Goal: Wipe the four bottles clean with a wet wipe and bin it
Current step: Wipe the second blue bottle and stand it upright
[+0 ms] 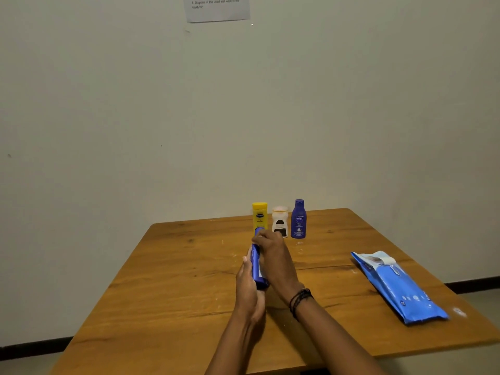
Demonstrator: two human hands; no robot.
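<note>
Above the table's middle I hold a long blue bottle (256,263), tilted away from me. My left hand (247,288) grips its lower part from the left. My right hand (273,255) is closed over its upper right side; a sliver of white wet wipe shows at its fingers, mostly hidden. Three bottles stand upright in a row near the far edge: a yellow bottle (259,215), a small white bottle (279,221) with a dark label, and a dark blue Nivea bottle (298,219).
A blue wet-wipe pack (397,286) lies on the right side of the wooden table (167,288), its flap peeled open. A plain wall stands just behind the table, with a printed sheet (216,8) taped high up. No bin is in view.
</note>
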